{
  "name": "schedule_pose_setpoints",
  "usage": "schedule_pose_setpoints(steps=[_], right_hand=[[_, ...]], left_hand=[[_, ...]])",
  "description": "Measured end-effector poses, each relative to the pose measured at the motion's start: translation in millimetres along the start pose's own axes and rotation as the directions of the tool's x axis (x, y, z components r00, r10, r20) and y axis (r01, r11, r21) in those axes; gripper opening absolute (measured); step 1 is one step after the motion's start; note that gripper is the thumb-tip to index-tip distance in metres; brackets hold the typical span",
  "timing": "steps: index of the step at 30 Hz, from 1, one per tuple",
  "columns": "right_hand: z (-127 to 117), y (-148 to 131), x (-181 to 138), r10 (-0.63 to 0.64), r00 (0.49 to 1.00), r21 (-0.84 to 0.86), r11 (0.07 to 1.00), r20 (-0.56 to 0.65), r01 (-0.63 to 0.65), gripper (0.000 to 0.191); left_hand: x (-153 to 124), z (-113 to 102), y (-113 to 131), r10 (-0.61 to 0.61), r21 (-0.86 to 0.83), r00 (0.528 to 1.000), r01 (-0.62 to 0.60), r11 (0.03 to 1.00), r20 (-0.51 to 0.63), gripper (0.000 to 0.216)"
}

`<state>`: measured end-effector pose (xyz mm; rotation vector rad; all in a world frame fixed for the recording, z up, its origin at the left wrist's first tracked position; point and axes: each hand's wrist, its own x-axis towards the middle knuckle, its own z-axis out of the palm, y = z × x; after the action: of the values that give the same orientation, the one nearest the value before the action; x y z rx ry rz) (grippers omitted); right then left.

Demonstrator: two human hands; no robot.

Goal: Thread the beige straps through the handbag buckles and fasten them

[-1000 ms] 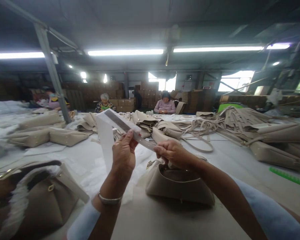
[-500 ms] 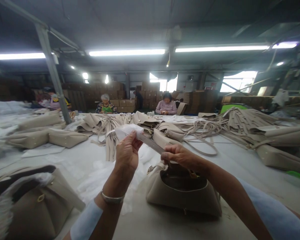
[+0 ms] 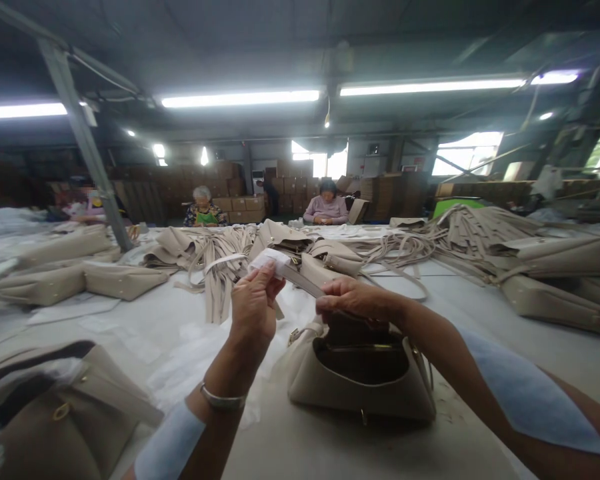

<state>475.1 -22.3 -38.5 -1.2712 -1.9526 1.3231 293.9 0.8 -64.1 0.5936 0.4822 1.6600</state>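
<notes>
My left hand (image 3: 254, 303) pinches a piece of thin white wrapping (image 3: 271, 257) folded about one end of a beige bag strap (image 3: 303, 281). Further along, my right hand (image 3: 357, 298) is closed on the same strap, which is stretched at a slant between the two hands. Just below my right hand stands a beige handbag (image 3: 363, 401), its dark mouth gaping and a small metal fitting on its front. Whether the strap joins this bag is hidden behind my right hand. Another beige bag (image 3: 75, 420), with white wrapping at its opening, sits at the lower left.
Loose straps (image 3: 225, 267) and more bags (image 3: 555, 280) lie across the white table (image 3: 260, 443). Crumpled white sheets (image 3: 190, 360) are left of the near bag. A metal post (image 3: 83, 143) rises at the left. Co-workers (image 3: 326, 205) sit at the far side before stacked cartons (image 3: 230, 193).
The white wrapping now lies closer and more compactly around the strap end. My right hand has tilted slightly, hiding the gold fitting beneath it. The whole view has shifted a little.
</notes>
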Motion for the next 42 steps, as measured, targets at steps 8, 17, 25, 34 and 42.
schedule_pose_setpoints(steps=[8,17,25,34,42], right_hand=[[-26,10,-9,0.043,0.991,-0.090,0.994,-0.130,-0.055,0.045],[-36,18,-31,-0.033,0.998,-0.149,0.989,-0.060,0.023,0.037],[-61,49,-44,-0.037,0.999,-0.161,0.986,-0.031,0.032,0.028],[-104,69,-44,-0.014,0.999,-0.085,0.996,0.045,0.017,0.042],[-102,65,-45,-0.052,0.998,-0.320,0.947,-0.027,0.040,0.034]], left_hand=[[-9,20,-23,-0.015,0.076,1.000,0.013,0.997,0.027,0.019],[-20,29,-53,-0.064,0.184,0.996,0.052,0.982,0.059,0.034],[-11,37,-56,0.022,0.181,1.000,-0.020,0.983,-0.005,0.028],[-19,42,-54,0.080,0.217,0.996,-0.069,0.974,-0.043,0.020],[-26,33,-48,0.052,0.253,0.999,-0.047,0.966,-0.013,0.022]])
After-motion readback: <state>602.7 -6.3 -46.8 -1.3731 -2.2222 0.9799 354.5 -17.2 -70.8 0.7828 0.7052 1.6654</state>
